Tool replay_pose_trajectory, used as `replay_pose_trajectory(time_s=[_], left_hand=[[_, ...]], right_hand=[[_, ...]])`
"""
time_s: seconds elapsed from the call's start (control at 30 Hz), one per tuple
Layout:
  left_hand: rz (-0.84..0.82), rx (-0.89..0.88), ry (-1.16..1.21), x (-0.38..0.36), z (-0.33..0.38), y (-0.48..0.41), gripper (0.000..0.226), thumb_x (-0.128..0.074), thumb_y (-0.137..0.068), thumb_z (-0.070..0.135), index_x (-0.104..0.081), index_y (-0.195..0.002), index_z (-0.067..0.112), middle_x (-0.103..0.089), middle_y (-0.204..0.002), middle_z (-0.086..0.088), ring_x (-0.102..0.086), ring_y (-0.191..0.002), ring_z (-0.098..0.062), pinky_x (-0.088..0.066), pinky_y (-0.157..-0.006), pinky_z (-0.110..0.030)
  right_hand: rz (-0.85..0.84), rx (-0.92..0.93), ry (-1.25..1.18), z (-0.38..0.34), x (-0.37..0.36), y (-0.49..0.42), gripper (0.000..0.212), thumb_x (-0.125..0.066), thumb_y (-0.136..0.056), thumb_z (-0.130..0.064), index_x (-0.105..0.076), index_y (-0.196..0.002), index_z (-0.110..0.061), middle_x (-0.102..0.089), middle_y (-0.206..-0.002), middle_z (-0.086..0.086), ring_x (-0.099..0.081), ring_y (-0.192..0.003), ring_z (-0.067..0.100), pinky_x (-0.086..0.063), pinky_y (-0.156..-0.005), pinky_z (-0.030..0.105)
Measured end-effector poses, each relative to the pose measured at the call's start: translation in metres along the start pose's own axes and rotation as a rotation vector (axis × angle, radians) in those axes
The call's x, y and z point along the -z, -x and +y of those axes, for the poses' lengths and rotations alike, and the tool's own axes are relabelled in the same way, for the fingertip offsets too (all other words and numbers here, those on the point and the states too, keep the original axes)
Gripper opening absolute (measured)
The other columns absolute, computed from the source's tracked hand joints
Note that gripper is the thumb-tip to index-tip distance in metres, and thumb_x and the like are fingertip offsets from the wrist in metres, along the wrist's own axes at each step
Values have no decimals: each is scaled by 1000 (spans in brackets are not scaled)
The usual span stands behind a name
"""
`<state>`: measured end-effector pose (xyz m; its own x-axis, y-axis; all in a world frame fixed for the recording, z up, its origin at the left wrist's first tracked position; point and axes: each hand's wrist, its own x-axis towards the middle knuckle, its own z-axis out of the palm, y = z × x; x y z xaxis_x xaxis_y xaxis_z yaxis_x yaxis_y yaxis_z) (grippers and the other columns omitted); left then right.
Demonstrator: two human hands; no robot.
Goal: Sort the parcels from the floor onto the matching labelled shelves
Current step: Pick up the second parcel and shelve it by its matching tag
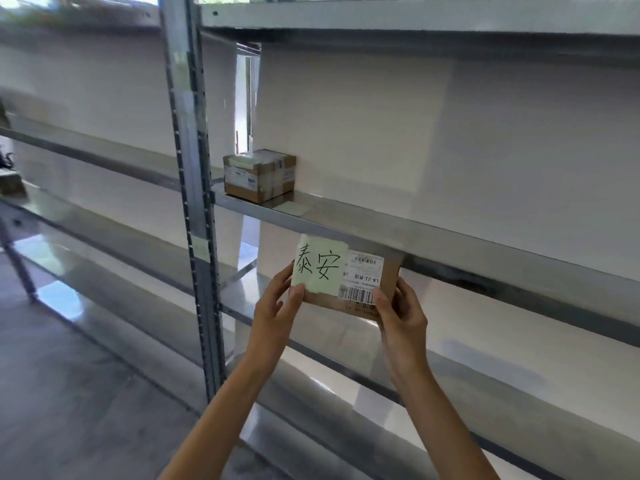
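I hold a flat brown cardboard parcel (360, 289) upright in front of the metal shelf unit, at the level of the middle shelf's front edge (450, 244). My left hand (277, 306) grips its left side and my right hand (398, 313) grips its right side. A pale green note with two handwritten characters covers the parcel's left half, and a white barcode label sits on its right half. A small taped cardboard box (259, 174) with a green note on top stands on that shelf at its left end. A green label (294, 207) lies flat on the shelf beside the box.
A grey perforated upright post (194, 202) divides the shelving just left of my hands. Lower shelves (346, 358) run beneath, and a higher shelf (381, 15) runs above. Grey floor lies at the lower left. Blurred objects sit at the far left edge.
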<state>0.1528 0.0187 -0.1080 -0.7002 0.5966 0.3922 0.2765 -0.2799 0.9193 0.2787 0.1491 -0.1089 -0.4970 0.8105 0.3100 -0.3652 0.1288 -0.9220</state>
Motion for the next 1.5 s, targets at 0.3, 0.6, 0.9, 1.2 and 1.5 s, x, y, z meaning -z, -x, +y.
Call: replay_pose_trajectory(time_s=[0.3,0.6,0.9,1.2,1.5], left_hand=[[13,78,-14,105,-12,-31,48,-52,-84,38,-47,-129,21,-59,-126,-2,-54,-120,-17,-47,-102,-41],[50,143,-35,200,-33,-64,48,-61,-79,40,-48,-120,21,-62,-118,7,-52,-122,-15,-48,-101,-42],[45,195,-16,223,-60,-87,35,-60,-87,24,-46,-118,21,-60,-120,4,-49,-124,-18,-48,-101,-42],[-40,292,-13,205,-91,-133,36,-63,-86,22,-44,-116,17,-60,-121,-2,-57,-113,-18,-55,-83,-21],[-68,366,-68,205,-115,-165,39,-63,-86,24,-45,-119,15,-59,-123,-1,-56,-114,-17,-52,-93,-32]], right_hand=[[-21,-32,19,42,-109,-7,54,-71,-66,-48,-53,-117,-41,-65,-118,-9,-64,-107,13,-56,-79,20],[29,-72,-27,77,-213,-2,61,-71,-69,-44,-50,-124,-31,-64,-117,-8,-63,-108,14,-57,-75,19],[94,-85,28,97,-239,-15,59,-72,-68,-41,-51,-122,-30,-64,-116,-8,-65,-103,13,-56,-68,15],[89,-139,79,126,-220,-63,48,-72,-61,-46,-53,-105,-41,-65,-109,-13,-65,-100,13,-55,-64,13],[108,-180,113,155,-221,-94,34,-73,-73,-31,-52,-99,-38,-64,-101,-16,-64,-94,8,-52,-58,9]])
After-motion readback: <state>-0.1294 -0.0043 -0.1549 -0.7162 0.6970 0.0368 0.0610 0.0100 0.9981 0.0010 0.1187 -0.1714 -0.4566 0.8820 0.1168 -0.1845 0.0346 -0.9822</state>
